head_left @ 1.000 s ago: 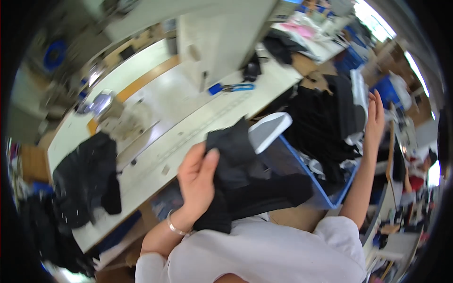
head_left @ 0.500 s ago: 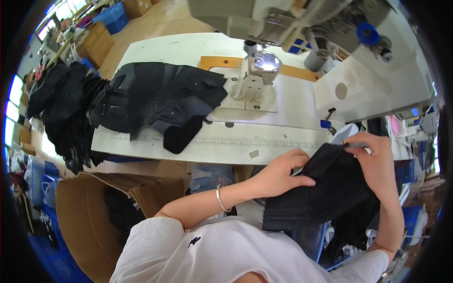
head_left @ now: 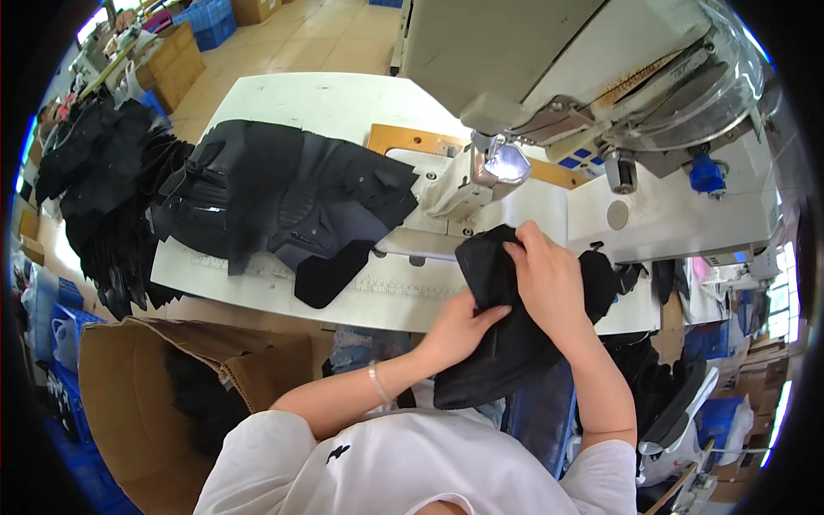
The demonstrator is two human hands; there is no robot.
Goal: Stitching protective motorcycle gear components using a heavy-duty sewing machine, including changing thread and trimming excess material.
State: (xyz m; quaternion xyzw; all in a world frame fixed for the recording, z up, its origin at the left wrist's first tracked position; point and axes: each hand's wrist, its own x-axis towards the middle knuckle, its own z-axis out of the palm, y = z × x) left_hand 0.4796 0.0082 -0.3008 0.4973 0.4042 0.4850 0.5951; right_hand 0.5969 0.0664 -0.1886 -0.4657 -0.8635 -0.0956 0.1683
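A folded black fabric piece point(head_left: 506, 352) is held in both hands over the table's front edge, and its lower part hangs toward my lap. My left hand point(head_left: 459, 330) pinches its left side, with the thumb lying on top. On the upper edge, my right hand point(head_left: 549, 279) is closed, fingertips gripping the cloth. Just beyond the hands stands the sewing machine's lit needle area point(head_left: 502, 167), apart from the cloth. More dark cut pieces point(head_left: 343, 184) lie overlapped on the white table point(head_left: 283, 90) to the left of the needle.
A thick stack of black pieces point(head_left: 103, 197) drapes at the table's left end. Below it, an open cardboard box point(head_left: 129, 403) holds dark material. The machine's arm point(head_left: 515, 60) overhangs the right side. Dark and white cloth point(head_left: 678, 403) hangs at the lower right.
Both hands have brought the black fabric leftward, closer to the needle area. My right hand has moved from the far right to the cloth's upper edge. The view has shifted slightly.
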